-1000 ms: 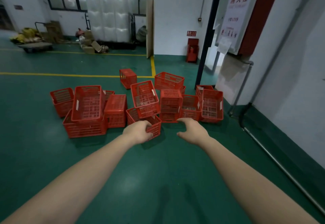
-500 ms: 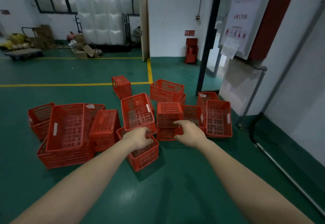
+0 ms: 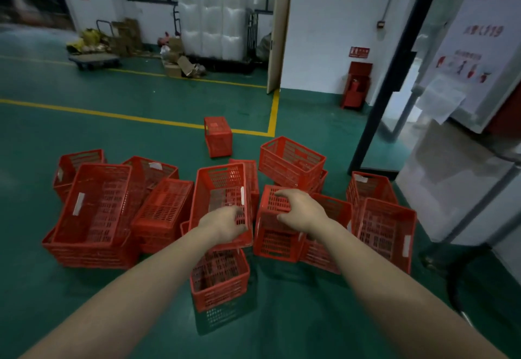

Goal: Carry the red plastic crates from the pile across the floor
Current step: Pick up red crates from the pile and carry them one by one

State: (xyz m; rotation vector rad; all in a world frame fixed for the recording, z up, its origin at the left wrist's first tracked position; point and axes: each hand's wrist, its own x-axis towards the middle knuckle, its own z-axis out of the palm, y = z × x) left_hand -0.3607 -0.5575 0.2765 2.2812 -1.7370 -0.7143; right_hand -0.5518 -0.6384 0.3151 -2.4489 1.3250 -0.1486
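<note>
The pickup step is in hand. At centre frame the left hand (image 3: 225,224) is curled over the near rim of a tilted crate (image 3: 220,186), which leans on a lower crate (image 3: 220,282) in the pile on the green floor (image 3: 141,138). Just right of it, the right hand (image 3: 303,213) is held with bent fingers over an upturned crate (image 3: 275,240); whether it is gripped cannot be told. Next, a firm hold and a lift clear of the neighbouring crates would be called for. Compared with half a second ago, the pile is seen nearer and both hands have been brought further onto the crates.
</note>
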